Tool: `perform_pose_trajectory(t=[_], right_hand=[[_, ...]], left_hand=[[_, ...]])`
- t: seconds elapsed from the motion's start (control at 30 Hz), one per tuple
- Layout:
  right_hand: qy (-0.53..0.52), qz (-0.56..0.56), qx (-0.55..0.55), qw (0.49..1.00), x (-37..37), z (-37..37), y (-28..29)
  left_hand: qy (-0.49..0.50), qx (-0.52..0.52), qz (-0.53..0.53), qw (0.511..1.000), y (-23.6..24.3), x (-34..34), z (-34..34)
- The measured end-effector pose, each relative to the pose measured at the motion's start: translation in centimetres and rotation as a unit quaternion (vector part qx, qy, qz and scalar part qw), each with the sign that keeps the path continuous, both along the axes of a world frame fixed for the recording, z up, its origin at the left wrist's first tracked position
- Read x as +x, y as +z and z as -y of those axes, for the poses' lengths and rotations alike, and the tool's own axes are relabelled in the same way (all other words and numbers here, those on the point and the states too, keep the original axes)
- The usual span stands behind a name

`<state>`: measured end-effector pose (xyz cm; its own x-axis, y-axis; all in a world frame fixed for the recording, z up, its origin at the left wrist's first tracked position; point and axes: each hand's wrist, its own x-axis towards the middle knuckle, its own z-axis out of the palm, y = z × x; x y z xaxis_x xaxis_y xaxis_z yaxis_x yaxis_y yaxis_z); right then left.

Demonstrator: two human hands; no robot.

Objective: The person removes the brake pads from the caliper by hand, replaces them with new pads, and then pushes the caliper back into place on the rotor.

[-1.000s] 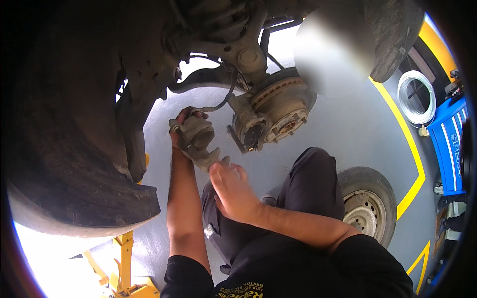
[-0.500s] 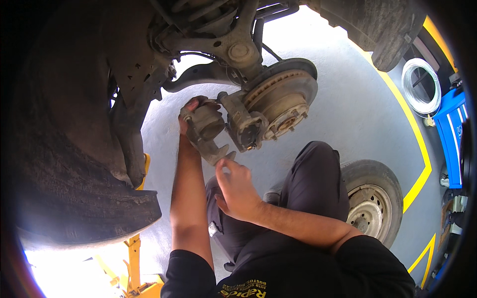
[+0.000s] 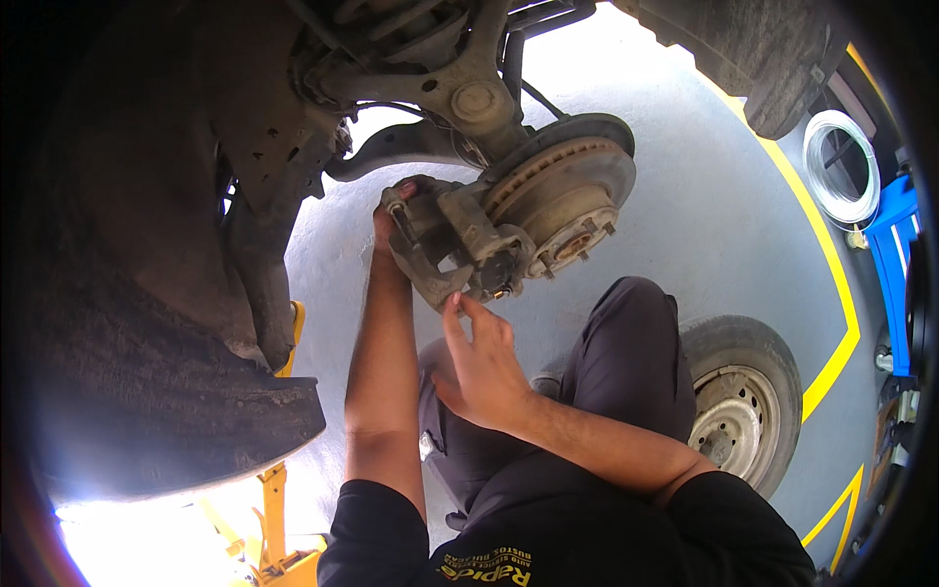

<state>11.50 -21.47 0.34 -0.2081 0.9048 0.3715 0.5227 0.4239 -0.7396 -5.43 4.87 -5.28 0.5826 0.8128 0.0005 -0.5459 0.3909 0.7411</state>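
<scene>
A grimy brake caliper (image 3: 419, 262) sits tilted against the caliper bracket (image 3: 471, 225) beside the brake disc (image 3: 587, 181). My left hand (image 3: 389, 207) wraps around the caliper's far left side and is closed on it, with most of its fingers hidden behind the metal. At the caliper's lower end, the fingertips of my right hand (image 3: 486, 374) rest against the edge. That hand is open, its thumb held apart from the fingers. Studs stick out of the wheel hub (image 3: 575, 245) at the disc's centre.
Suspension arms (image 3: 411, 147) hang above the disc. A dark, curved underbody panel (image 3: 186, 391) fills the left side. On the right, a removed wheel (image 3: 738, 416) lies on the grey floor. Beyond the yellow line are a wire coil (image 3: 841, 166) and blue cabinet (image 3: 892, 254). A yellow stand (image 3: 274, 509) is lower left.
The caliper has moved right and closed up against the bracket, carried by my left hand. My right hand has straightened its fingers upward along the caliper's lower end.
</scene>
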Motion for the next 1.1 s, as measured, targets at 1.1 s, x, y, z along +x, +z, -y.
perform_pose_trajectory(t=[1.1], right_hand=[[-0.166,0.096,0.124,0.974,7.7,-6.9,-1.9]], left_hand=[[0.186,0.028,-0.188,0.964,1.7,4.8,2.0]])
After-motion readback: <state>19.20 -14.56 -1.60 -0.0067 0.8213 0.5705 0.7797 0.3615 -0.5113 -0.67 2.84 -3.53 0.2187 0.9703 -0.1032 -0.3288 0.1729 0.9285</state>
